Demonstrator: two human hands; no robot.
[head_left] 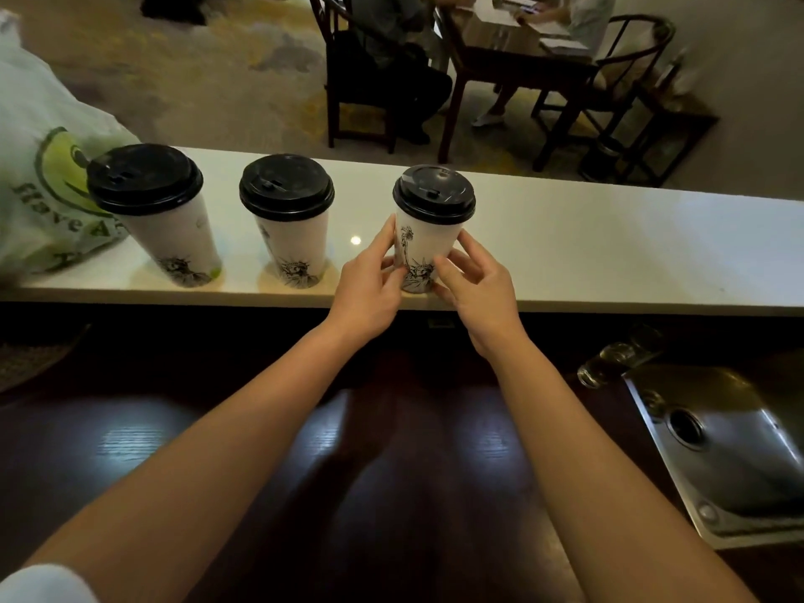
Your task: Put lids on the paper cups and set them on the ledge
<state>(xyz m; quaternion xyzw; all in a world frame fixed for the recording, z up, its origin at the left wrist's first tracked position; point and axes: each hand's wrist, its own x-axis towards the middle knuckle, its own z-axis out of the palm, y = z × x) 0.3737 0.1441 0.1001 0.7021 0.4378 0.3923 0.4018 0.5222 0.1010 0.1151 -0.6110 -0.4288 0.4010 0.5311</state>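
Left grip and right grip clasp the cup low; seat it flat by the front edge of the ledge, then release gently.

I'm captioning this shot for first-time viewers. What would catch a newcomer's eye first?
Three white paper cups with black lids stand in a row on the white ledge: left cup, middle cup and right cup. The left hand and right hand hold the right cup by its lower sides, near the ledge's front edge. A printed plastic bag lies at far left, a steel sink at lower right.
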